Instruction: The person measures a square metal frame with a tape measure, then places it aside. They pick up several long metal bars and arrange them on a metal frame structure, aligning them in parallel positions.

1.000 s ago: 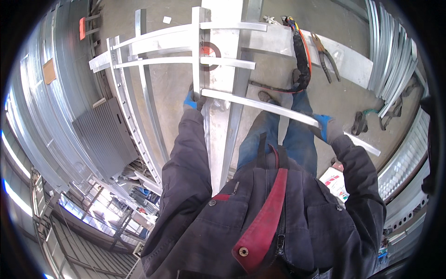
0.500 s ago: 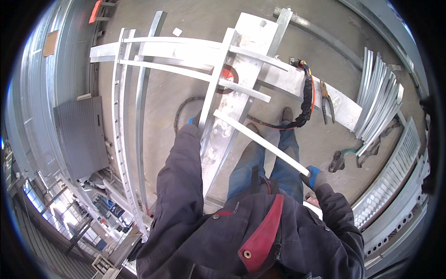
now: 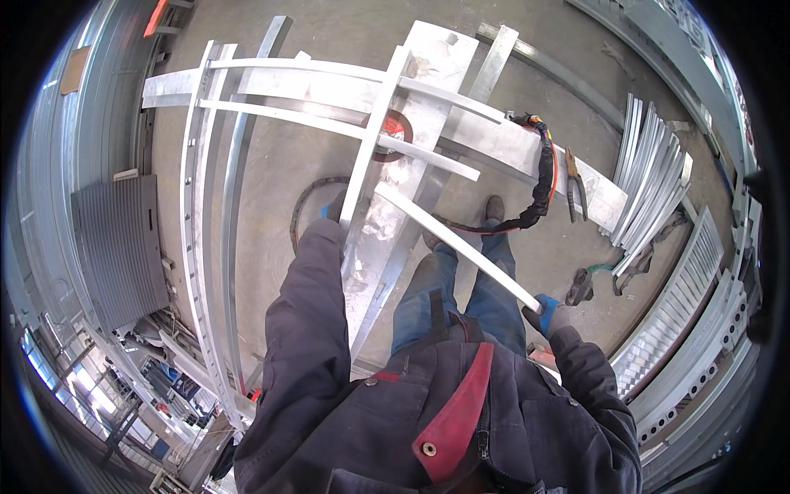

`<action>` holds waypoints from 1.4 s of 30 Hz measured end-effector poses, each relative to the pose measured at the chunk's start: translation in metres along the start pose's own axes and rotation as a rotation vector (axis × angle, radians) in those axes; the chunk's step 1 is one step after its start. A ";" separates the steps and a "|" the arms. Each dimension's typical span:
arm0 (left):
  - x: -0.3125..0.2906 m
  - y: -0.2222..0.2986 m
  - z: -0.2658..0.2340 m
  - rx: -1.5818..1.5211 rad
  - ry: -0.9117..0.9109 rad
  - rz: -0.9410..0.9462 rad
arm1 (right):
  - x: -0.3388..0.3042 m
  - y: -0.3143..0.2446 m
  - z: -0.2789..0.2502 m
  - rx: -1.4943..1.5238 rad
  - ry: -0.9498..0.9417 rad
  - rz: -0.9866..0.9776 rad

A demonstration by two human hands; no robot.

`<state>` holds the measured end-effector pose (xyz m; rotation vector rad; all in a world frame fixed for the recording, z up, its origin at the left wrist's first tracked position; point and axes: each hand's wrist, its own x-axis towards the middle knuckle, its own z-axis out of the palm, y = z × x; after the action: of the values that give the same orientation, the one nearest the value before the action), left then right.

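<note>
My right hand (image 3: 545,314), in a blue and dark glove, is closed round the near end of a pale, narrow metal bar (image 3: 457,243). That bar slants up and left in front of my legs. My left hand (image 3: 333,207), also gloved, grips the near end of another metal bar (image 3: 372,132); its fingers are mostly hidden. This second bar crosses two long, curved rails (image 3: 288,114) above a wide metal plate (image 3: 374,247). A red, dark-rimmed disc (image 3: 398,132) lies on the plate, partly covered by the bar and a rail.
Pliers (image 3: 573,185) and a black-sleeved cable (image 3: 543,177) lie across a metal beam (image 3: 601,193) at right. Several stacked metal strips (image 3: 650,169) stand beyond, with straps (image 3: 580,286) on the floor. A perforated upright rail (image 3: 191,189) and a grey ribbed panel (image 3: 115,247) are at left.
The whole view has shifted slightly. Both hands keep their hold, and the slanting bar stays in nearly the same place.
</note>
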<state>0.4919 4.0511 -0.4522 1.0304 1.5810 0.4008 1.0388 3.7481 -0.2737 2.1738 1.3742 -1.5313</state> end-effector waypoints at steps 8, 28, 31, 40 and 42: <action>0.005 0.001 -0.029 -0.009 0.058 0.021 | 0.004 -0.003 0.002 -0.055 0.063 -0.039; -0.080 0.004 -0.036 0.063 0.423 0.029 | 0.032 -0.040 -0.035 0.035 -0.031 -0.181; -0.081 -0.011 -0.044 0.097 0.430 -0.063 | 0.034 -0.055 -0.025 0.065 -0.113 -0.152; -0.032 -0.059 -0.133 -0.059 0.497 -0.150 | 0.061 -0.139 0.015 0.135 0.054 -0.244; -0.023 -0.053 -0.164 -0.092 0.526 -0.148 | 0.066 -0.153 0.026 0.116 0.123 -0.238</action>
<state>0.3199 4.0476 -0.4293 0.7645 2.0690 0.6740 0.9120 3.8595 -0.2839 2.2760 1.6754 -1.6162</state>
